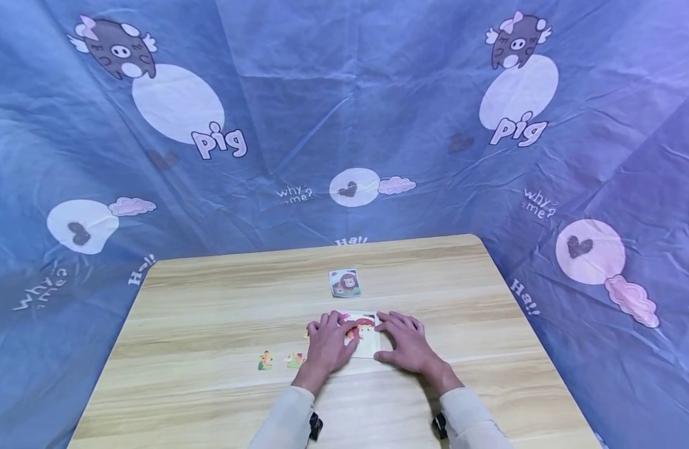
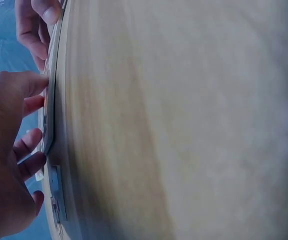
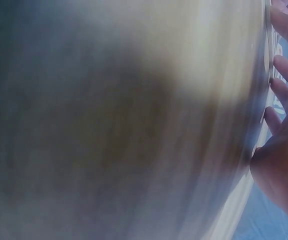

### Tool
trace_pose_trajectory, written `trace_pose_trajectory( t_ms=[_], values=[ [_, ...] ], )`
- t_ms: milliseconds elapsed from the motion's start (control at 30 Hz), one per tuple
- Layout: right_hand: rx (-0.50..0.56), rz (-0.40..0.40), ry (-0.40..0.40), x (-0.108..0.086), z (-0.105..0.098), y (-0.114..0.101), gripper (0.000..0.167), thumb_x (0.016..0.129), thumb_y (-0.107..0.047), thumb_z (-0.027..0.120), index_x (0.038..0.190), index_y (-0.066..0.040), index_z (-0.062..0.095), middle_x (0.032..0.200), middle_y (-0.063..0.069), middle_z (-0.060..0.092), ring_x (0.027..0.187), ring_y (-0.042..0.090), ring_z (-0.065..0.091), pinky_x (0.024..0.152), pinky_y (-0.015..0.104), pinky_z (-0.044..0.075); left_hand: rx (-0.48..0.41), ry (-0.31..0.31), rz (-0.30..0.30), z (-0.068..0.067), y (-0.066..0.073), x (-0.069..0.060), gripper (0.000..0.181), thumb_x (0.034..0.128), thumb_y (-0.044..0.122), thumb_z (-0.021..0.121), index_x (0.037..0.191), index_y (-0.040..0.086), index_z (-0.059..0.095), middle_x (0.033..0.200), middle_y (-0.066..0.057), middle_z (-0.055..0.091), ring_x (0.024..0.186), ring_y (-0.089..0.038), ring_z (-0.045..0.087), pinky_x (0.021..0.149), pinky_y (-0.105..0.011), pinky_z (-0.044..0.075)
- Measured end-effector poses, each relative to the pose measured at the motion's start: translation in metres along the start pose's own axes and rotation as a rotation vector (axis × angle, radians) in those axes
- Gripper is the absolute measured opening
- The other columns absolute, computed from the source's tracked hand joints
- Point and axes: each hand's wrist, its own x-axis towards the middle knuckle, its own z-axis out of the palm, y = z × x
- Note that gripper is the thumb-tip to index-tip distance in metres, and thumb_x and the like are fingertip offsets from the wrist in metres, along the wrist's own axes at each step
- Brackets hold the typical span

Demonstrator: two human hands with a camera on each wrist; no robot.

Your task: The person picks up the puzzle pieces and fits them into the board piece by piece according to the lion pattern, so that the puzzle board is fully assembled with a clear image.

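Note:
A white puzzle board (image 1: 368, 347) lies flat on the table, with colourful red and yellow pieces in its upper part. My left hand (image 1: 332, 343) reaches over its left side, thumb and forefinger close together on a reddish puzzle piece (image 1: 353, 333); they partly hide it. In the left wrist view the other fingers of the left hand (image 2: 9, 130) are spread beside the board. My right hand (image 1: 407, 344) rests along the board's right edge, fingers spread and gently bent. The right wrist view shows its fingers (image 3: 282, 67) at the edge, with much of the board hidden.
Left of the board lie loose puzzle pieces: an orange and green one (image 1: 265, 360), another (image 1: 293, 360) by the left wrist, and one partly behind the left hand. A lion picture card (image 1: 344, 283) lies beyond the board. Blue printed cloth (image 1: 299, 112) surrounds the wooden table (image 1: 209, 299).

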Motion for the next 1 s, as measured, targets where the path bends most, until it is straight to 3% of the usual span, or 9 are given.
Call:
trace_pose_trajectory(
  t_ms=[200,433,767,1000],
  values=[
    [-0.008,-0.001,0.005,0.001,-0.001,-0.002,0.055,0.072,-0.051,0.076,0.118,-0.025,0.063,0.149,-0.003,0.046,0.139,0.029,0.036,0.107,0.058,0.019,-0.093,-0.054,-0.006,-0.011,-0.006,-0.002,0.039,0.0874,0.042,0.06,0.125,0.034,0.063,0.114,0.003,0.054,0.1,-0.019,0.045,0.082,-0.044,0.031],
    [-0.008,0.015,-0.025,0.001,-0.001,-0.003,0.057,0.072,-0.052,0.076,0.12,-0.026,0.062,0.151,-0.004,0.043,0.14,0.028,0.034,0.108,0.057,0.017,-0.192,-0.005,-0.077,-0.017,-0.026,-0.01,0.039,0.0844,0.039,0.066,0.121,0.027,0.065,0.117,0.004,0.058,0.105,-0.017,0.049,0.084,-0.041,0.031],
    [0.006,0.028,-0.03,0.0,-0.004,-0.005,0.055,0.072,-0.049,0.077,0.12,-0.025,0.062,0.151,-0.004,0.043,0.14,0.028,0.033,0.108,0.057,0.016,-0.225,0.05,-0.216,-0.031,-0.058,-0.018,0.038,0.08,0.035,0.071,0.117,0.024,0.066,0.112,0.002,0.06,0.103,-0.019,0.05,0.085,-0.045,0.034],
    [0.012,0.032,-0.031,0.003,-0.004,-0.007,0.055,0.071,-0.048,0.077,0.12,-0.025,0.062,0.151,-0.003,0.043,0.14,0.028,0.034,0.108,0.057,0.016,-0.219,0.041,-0.258,-0.035,-0.072,-0.022,0.038,0.0787,0.035,0.072,0.115,0.024,0.067,0.114,0.001,0.059,0.106,-0.02,0.048,0.089,-0.047,0.033]
  ],
)
